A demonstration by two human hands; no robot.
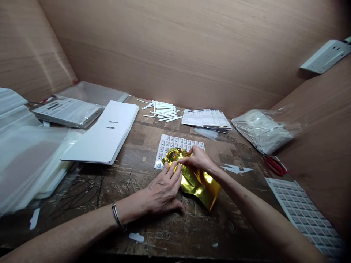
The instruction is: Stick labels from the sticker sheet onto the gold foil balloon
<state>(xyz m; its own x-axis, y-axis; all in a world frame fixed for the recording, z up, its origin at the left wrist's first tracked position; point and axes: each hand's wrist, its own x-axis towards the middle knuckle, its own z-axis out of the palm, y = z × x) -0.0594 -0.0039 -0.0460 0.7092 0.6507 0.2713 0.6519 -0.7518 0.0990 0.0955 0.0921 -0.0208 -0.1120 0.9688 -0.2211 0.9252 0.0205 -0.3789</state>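
Note:
A crumpled piece of shiny gold foil (201, 186) lies on the worn wooden table (137, 223), partly over a sheet of small stickers (171, 143). My left hand (163, 190) rests on the foil's near left side, fingers stretched forward and pressing it down. My right hand (197, 159) pinches the foil's far edge with thumb and fingers closed on it. A metal bracelet (117, 216) sits on my left wrist.
A stack of white cards (105, 133) lies left of centre, white sticks (163, 110) and printed leaflets (206, 118) at the back. Clear bags (263, 131) sit right, red scissors (275, 165) beside them, another sticker sheet (304, 215) at the near right. Plastic sleeves (27, 160) pile up left. Plywood walls surround the table.

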